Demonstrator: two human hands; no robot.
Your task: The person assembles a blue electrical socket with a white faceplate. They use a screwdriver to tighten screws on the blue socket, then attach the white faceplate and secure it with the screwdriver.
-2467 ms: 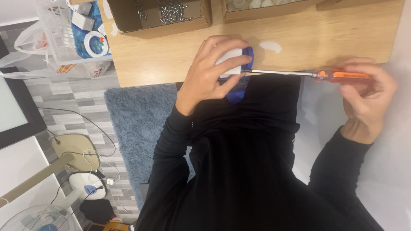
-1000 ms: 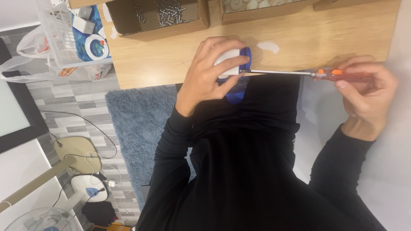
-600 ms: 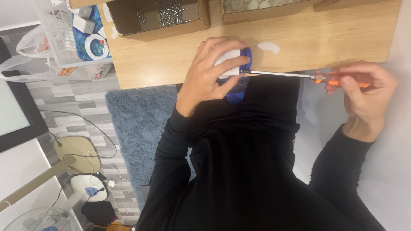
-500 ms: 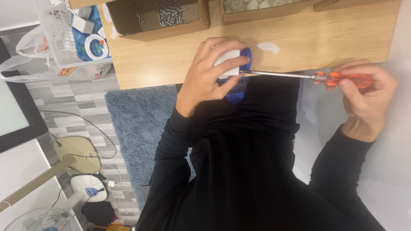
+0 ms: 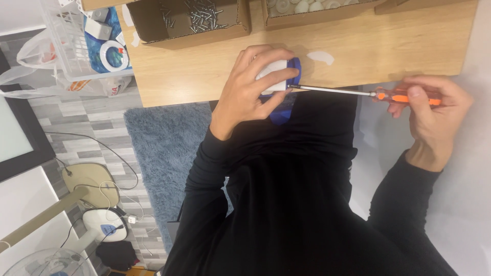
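My left hand grips a small white and blue plastic part at the near edge of the wooden table. My right hand is closed around the orange handle of a screwdriver. Its long metal shaft runs left, and the tip meets the blue edge of the part next to my left thumb. Black sleeves cover both arms.
Two cardboard boxes stand at the table's far edge: one with screws, one with pale round pieces. A white wire basket with tape rolls sits at the left. On the floor lie a blue-grey rug, cables and a fan.
My right hand has shifted its fingers along the screwdriver handle, as in turning it. The left hand and the part stay where they were.
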